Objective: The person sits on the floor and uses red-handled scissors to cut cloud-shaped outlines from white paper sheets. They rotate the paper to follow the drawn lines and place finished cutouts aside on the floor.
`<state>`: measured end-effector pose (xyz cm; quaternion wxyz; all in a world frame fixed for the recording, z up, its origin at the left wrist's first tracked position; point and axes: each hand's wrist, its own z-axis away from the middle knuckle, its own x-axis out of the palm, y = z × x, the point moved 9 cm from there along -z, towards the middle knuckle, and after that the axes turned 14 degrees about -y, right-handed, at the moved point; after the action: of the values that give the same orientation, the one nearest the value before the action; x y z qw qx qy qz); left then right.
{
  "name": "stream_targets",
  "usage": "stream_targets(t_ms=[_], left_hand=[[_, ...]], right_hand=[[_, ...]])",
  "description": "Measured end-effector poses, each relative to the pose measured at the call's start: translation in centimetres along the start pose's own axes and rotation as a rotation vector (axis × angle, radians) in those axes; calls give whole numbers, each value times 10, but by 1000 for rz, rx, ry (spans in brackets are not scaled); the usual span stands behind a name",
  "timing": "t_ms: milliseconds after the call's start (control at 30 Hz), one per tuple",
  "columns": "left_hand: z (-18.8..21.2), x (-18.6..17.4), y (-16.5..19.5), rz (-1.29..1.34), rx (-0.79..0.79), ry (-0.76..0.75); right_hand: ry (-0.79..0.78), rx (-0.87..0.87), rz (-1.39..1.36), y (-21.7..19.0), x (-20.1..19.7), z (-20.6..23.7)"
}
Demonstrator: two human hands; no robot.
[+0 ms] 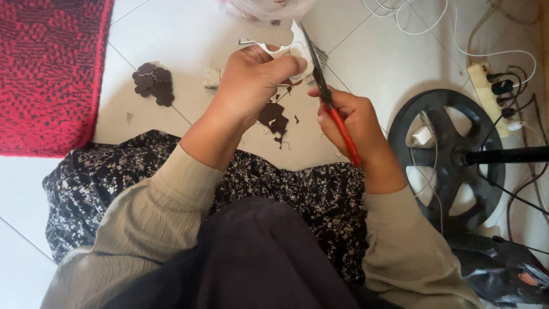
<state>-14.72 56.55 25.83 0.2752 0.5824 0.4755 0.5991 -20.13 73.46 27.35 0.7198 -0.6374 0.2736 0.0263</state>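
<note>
My left hand (pixel 254 80) grips a pale cardboard sheet (pixel 283 48) with scalloped cut-out edges, held above the tiled floor. My right hand (pixel 357 123) is closed around red-handled scissors (pixel 326 91), whose dark blades point up and away, touching the sheet's right edge. Dark brown offcuts (pixel 274 117) lie on the tile just below the hands. A small pile of dark brown flower-shaped pieces (pixel 153 83) sits on the floor to the left. One pale flower-shaped piece (pixel 211 77) lies beside my left wrist.
A red woven mat (pixel 51 68) covers the left. A black round fan base (pixel 446 154) with its pole stands at right, beside a power strip (pixel 486 91), white cables and a charger. A clear plastic bag (pixel 263 7) lies ahead. Floral fabric covers my lap.
</note>
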Motion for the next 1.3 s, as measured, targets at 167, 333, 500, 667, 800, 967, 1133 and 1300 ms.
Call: stream_targets(t_ms=[167, 333, 500, 667, 800, 967, 1133, 1300], left_hand=[[2, 1, 1, -62, -38, -3], [-1, 2, 0, -21, -31, -24], [-1, 3, -2, 5, -43, -34], [0, 7, -5, 75, -65, -65], [2, 8, -6, 4, -113, -65], [3, 8, -3, 3, -125, -51], [3, 9, -4, 36, -121, -52], [3, 12, -6, 80, -114, -75]], right_hand=[[-35, 28, 18, 3, -2, 1], [-65, 6, 15, 2, -4, 1], [-79, 20, 11, 0, -3, 2], [-143, 36, -104, -6, 2, 3], [-164, 58, -168, -9, 5, 2], [-174, 42, -164, -11, 6, -1], [-171, 22, -142, -8, 3, -1], [-161, 19, -124, -7, 2, 1]])
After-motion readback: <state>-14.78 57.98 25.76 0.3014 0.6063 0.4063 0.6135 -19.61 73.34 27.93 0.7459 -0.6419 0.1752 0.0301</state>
